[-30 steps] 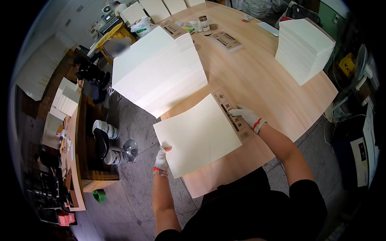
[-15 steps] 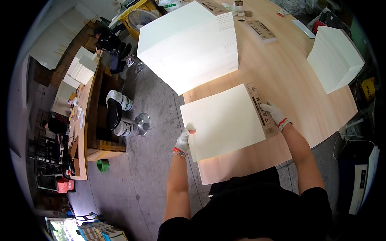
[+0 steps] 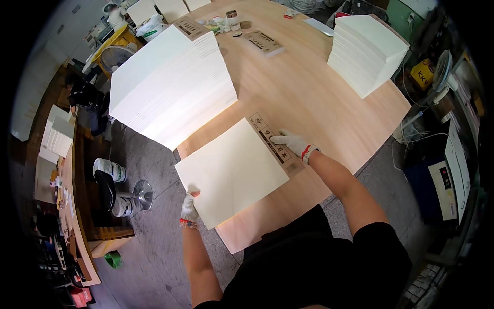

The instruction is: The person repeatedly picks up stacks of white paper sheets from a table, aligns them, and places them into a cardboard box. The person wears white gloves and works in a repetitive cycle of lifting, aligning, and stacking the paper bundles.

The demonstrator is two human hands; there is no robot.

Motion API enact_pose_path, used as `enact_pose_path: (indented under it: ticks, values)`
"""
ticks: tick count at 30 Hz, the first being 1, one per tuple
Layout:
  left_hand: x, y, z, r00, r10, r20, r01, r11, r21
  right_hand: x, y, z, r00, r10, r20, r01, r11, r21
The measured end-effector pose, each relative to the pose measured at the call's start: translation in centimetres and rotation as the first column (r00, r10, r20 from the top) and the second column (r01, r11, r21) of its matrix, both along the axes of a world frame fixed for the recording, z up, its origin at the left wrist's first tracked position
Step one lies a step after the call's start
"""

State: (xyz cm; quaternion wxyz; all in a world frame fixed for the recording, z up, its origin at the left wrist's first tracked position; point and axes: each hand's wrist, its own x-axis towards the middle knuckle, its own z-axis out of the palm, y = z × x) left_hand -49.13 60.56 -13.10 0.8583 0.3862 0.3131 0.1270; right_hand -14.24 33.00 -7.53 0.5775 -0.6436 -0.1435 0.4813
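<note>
A large pad of white paper (image 3: 234, 172) lies on the wooden table near its front edge, with a brown printed cover strip (image 3: 268, 141) along its right side. My left hand (image 3: 189, 207), in a white knit glove, pinches the pad's lower left edge, thumb on top and the other fingers hidden underneath. Gloved the same way, my right hand (image 3: 292, 143) rests on the brown strip, its fingers stretched out toward the left. Beyond the pad, at the far left, rises a tall stack of white paper pads (image 3: 175, 85) with a brown strip on top.
Another stack of white pads (image 3: 366, 54) stands at the table's far right. A small brown-topped pad (image 3: 264, 43) and a glass jar (image 3: 233, 23) sit at the back. To the left are a black stool (image 3: 106, 189), white buckets (image 3: 125, 207) and a person (image 3: 87, 98) at another bench.
The view has turned, so the table, pad and stacks appear farther left. My left hand keeps its pinch on the pad's edge, and my right hand still lies on the brown strip.
</note>
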Motion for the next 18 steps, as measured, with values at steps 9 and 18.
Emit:
enact_pose_path:
  ticks: [9,18]
  values:
    - [0.0,0.0,0.5,0.989,0.021,-0.144,-0.01,0.997,0.075,-0.2,0.4,-0.1,1.0,-0.019,0.008,0.019,0.999,0.032]
    - [-1.6,2.3,2.5,0.995,-0.088,0.052,0.09,0.995,-0.047,1.9,-2.6,-1.3,0.875,-0.08,0.478,0.2,0.958,-0.204]
